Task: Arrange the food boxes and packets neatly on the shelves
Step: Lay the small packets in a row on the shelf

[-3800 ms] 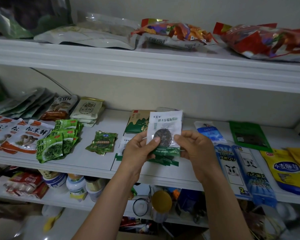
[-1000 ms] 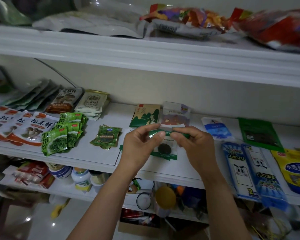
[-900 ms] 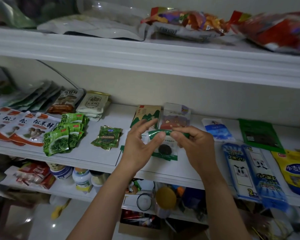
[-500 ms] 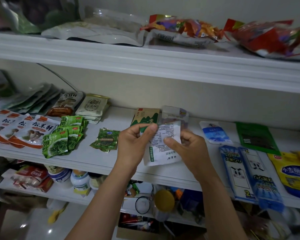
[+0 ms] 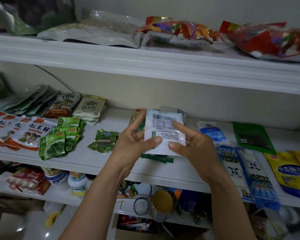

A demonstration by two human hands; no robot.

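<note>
The white flat plastic packet (image 5: 164, 134), with its barcode and small print facing the viewer, is held upright in the air just in front of the middle white shelf (image 5: 76, 163), near the shelf's centre. The left hand (image 5: 132, 146) grasps its lower left edge, thumb on the printed face and fingers behind. The right hand (image 5: 196, 148) grasps its lower right edge, thumb on the face and index finger lying straight across the print. Directly below the packet, a few flat dark green strips (image 5: 158, 159) lie on the shelf. Behind it stands a green and tan carton (image 5: 137, 118), partly hidden. To the left lie a small dark green foil sachet (image 5: 104, 141), a fanned stack of bright green seaweed sachets (image 5: 59, 139) and overlapping white and orange mushroom packets (image 5: 16, 134). To the right lie a blue and white pouch (image 5: 212, 133), a dark green flat bag (image 5: 251, 139), two long blue and white sponge packs (image 5: 241, 170) that overhang the shelf edge, and a yellow bag (image 5: 291, 172). The upper white shelf (image 5: 145, 63) carries a multicoloured snack bag (image 5: 180, 32) and a red snack bag (image 5: 270, 40). Below, a lower shelf holds white jars (image 5: 76, 182).
</note>
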